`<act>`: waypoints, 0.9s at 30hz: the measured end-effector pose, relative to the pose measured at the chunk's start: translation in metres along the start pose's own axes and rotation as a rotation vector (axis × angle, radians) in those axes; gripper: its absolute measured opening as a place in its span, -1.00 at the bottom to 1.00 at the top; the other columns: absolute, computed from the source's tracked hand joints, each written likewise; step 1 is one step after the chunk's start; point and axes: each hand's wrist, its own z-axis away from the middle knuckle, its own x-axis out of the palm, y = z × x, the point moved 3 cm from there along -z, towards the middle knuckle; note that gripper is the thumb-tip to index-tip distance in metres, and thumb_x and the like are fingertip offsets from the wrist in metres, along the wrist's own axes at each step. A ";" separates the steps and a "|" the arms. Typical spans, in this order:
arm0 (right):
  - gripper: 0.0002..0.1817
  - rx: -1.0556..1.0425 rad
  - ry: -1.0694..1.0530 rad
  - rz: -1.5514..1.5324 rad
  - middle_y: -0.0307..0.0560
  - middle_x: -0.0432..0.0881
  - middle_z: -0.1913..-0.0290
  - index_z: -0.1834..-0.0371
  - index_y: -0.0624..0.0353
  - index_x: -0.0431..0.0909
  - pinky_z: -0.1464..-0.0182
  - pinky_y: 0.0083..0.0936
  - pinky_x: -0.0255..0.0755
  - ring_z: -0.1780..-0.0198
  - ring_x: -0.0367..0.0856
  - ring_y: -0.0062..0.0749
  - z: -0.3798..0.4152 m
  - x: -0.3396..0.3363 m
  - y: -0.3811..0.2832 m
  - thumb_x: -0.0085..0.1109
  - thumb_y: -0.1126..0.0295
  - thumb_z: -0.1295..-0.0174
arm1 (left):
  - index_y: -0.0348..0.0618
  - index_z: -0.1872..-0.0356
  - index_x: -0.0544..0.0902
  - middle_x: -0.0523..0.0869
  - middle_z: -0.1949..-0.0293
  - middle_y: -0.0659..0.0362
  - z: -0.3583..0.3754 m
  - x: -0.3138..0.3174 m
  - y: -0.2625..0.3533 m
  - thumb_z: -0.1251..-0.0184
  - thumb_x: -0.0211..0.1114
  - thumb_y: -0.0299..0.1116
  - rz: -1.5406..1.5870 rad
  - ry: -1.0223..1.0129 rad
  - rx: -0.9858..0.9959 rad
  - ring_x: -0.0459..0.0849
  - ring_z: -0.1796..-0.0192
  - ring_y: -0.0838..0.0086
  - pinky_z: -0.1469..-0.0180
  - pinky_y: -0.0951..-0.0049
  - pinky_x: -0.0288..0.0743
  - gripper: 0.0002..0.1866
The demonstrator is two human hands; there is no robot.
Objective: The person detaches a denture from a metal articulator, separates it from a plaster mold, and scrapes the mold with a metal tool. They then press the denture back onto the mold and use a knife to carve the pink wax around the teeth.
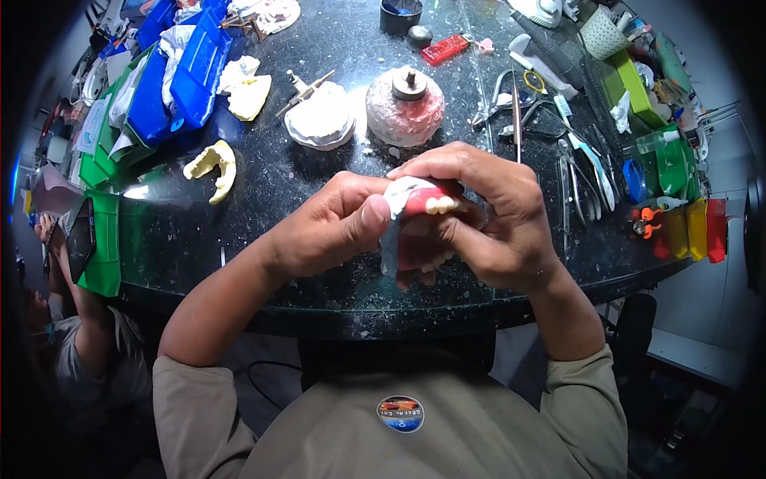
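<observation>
Just above the front of the table, both my hands hold a dental cast [396,191] of white plaster with a pink denture base [420,201] and ivory teeth on it. My left hand [339,219] grips the plaster side, its thumb pressed along the edge. My right hand [503,219] curls round the toothed side, fingers over the top and thumb beneath. A second row of teeth shows lower down; the fingers hide part of the piece. Beyond the hands stand a white plaster cast [319,124] with a metal fitting and a round, pink-stained plaster block [407,116] with a metal knob.
A yellowish U-shaped cast [226,172] lies left, near blue bins [195,76] and a green bin [100,239]. Pliers [531,116], a toothbrush [563,112] and other tools lie right. A red box [445,49] and dark cup [399,17] sit behind. Another person's arm [89,319] shows far left.
</observation>
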 end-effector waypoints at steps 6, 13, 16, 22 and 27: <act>-0.70 0.050 0.031 -0.001 0.00 0.65 0.24 0.12 0.32 0.58 0.06 -0.54 0.50 0.18 0.66 -0.37 0.003 0.004 -0.001 0.20 0.60 -0.02 | -0.40 -0.15 0.41 0.63 0.11 -0.07 0.001 0.002 0.001 -0.28 0.01 0.28 0.025 -0.007 -0.027 0.71 0.15 0.17 0.24 0.33 0.64 -0.19; -0.66 0.215 0.085 -0.231 -0.06 0.66 0.17 0.00 0.21 0.56 0.00 -0.46 0.52 0.08 0.63 -0.44 0.000 -0.003 0.011 0.32 0.41 -0.15 | -0.33 -0.25 0.22 0.57 0.00 -0.08 -0.011 0.021 0.000 -0.36 -0.28 0.29 0.422 0.150 -0.080 0.67 0.01 0.13 0.07 0.29 0.64 -0.19; -0.69 0.149 0.037 -0.236 -0.11 0.66 0.16 0.05 0.18 0.61 -0.07 -0.49 0.46 0.04 0.60 -0.48 -0.002 -0.014 0.010 0.34 0.39 -0.13 | -0.32 -0.23 0.24 0.59 0.03 -0.08 -0.009 0.017 -0.001 -0.35 -0.28 0.31 0.333 0.151 -0.046 0.68 0.03 0.15 0.09 0.30 0.64 -0.19; -0.81 0.038 0.067 0.001 -0.08 0.67 0.22 0.18 0.21 0.67 0.05 -0.52 0.53 0.10 0.64 -0.46 -0.005 -0.019 0.010 0.31 0.50 -0.11 | -0.34 -0.17 0.28 0.61 0.07 -0.10 -0.008 0.018 0.001 -0.33 -0.26 0.32 0.252 0.166 -0.059 0.70 0.06 0.16 0.11 0.29 0.63 -0.19; -0.81 -0.056 0.103 0.063 -0.05 0.67 0.24 0.20 0.22 0.68 0.19 -0.57 0.58 0.22 0.68 -0.43 -0.004 -0.019 0.007 0.29 0.59 -0.08 | -0.35 -0.15 0.29 0.62 0.08 -0.11 -0.008 0.016 0.000 -0.36 -0.26 0.30 0.263 0.160 -0.059 0.70 0.07 0.16 0.11 0.30 0.63 -0.21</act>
